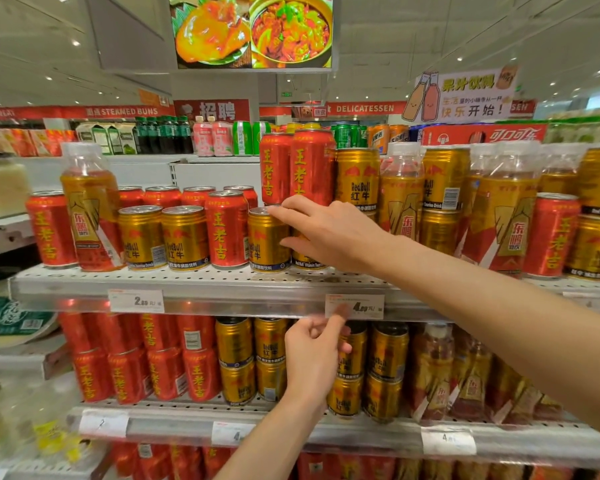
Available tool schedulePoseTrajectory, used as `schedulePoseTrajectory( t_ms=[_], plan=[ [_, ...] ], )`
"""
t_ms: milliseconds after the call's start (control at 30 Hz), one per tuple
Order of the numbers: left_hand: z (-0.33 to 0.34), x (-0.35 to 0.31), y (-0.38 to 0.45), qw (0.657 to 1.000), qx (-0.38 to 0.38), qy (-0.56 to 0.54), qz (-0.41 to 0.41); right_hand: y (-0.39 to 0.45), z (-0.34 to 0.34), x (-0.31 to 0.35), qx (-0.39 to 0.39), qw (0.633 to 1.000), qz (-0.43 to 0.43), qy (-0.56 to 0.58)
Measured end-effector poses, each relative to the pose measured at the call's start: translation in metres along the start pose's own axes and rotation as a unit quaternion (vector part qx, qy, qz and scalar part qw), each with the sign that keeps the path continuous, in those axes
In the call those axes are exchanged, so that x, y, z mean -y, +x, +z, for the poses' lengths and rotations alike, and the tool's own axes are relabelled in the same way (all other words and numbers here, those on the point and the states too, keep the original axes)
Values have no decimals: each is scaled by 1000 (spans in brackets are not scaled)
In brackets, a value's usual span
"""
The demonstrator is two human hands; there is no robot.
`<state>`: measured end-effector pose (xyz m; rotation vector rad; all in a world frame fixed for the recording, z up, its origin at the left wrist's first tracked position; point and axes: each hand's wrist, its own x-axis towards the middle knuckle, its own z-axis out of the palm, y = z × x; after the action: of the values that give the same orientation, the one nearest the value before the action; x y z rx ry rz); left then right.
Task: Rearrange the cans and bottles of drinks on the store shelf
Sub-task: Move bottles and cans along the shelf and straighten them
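Note:
The upper shelf (201, 284) carries a mixed row of gold Red Bull cans, red cans (226, 230) with yellow characters, and gold-labelled bottles (91, 209). My right hand (329, 233) reaches in from the right and grips one gold Red Bull can (265, 242) at the shelf front, index finger on its lid, thumb on its side. Two tall red cans (310, 168) stand stacked just behind that hand. My left hand (312, 358) is raised before the lower shelf's gold cans (236, 344), holding nothing, index finger up at a price tag (355, 306).
The lower shelf (187, 426) holds stacked red cans on the left, gold cans in the middle and bottles (433, 368) on the right. More gold cans and bottles (400, 192) crowd the upper shelf's right side. A juice sign (465, 95) and further shelves stand behind.

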<state>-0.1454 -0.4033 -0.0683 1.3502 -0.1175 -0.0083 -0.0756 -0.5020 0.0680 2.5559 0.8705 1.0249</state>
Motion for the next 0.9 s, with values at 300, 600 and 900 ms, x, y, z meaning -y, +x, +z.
schedulePoseTrajectory(
  t_ms=[300, 600, 900],
  plan=[
    [0, 1, 2, 1000, -3, 9, -1, 18, -8, 24, -42, 966, 161, 198],
    [-1, 1, 1, 1000, 2, 1, -10, 22, -15, 21, 4, 955, 179, 238],
    [-1, -3, 1, 1000, 4, 15, -9, 31, -10, 30, 6, 946, 200, 254]
  ],
)
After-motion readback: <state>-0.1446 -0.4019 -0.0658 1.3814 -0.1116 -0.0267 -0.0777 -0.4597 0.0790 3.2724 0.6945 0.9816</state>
